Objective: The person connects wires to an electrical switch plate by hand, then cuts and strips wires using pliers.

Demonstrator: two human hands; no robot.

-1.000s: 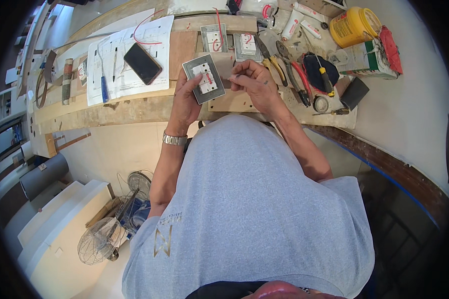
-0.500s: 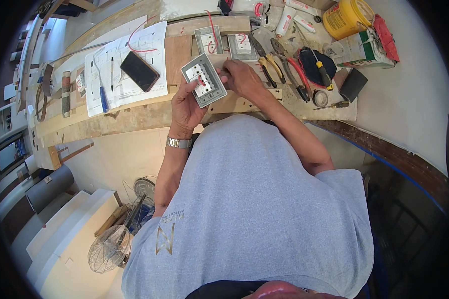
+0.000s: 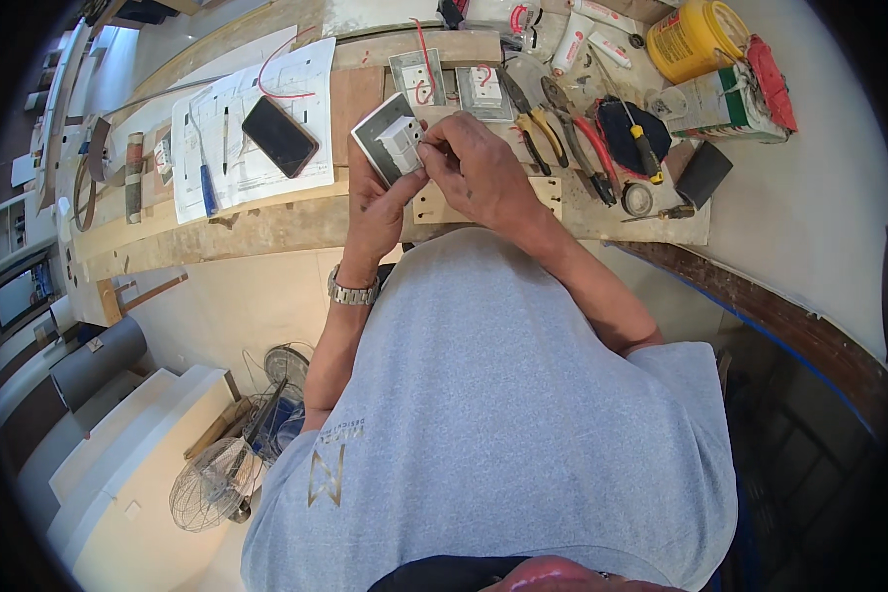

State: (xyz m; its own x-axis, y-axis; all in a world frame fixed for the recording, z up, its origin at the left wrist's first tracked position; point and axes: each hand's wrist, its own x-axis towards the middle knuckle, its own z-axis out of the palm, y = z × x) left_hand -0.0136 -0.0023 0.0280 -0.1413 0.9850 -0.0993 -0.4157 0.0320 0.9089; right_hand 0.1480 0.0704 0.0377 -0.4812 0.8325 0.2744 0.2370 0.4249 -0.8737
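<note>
My left hand [image 3: 375, 215] holds a wall socket plate [image 3: 368, 126] by its lower edge, tilted with the white module block on its back facing my right hand [image 3: 488, 176]. The right fingertips are pinched together against the side of that block; whatever is between them is too small to make out. Just beyond lie two more socket plates, one on the left [image 3: 407, 71] and one on the right [image 3: 483, 96], each with red wire on its back. A long red wire end stands up from the left one.
Right of my hands lie yellow-handled pliers [image 3: 541, 133], red-handled cutters [image 3: 594, 158], a yellow screwdriver [image 3: 644, 148] and a tape roll [image 3: 637, 200]. A yellow bucket [image 3: 686, 44] stands behind. On the left, a phone [image 3: 279, 136] and a blue-handled tool [image 3: 208, 189] rest on a paper plan [image 3: 316, 79].
The socket plate has tipped, bringing its module block side-on. My right hand has come nearer and lower, from behind the plate's edge to the side of the block.
</note>
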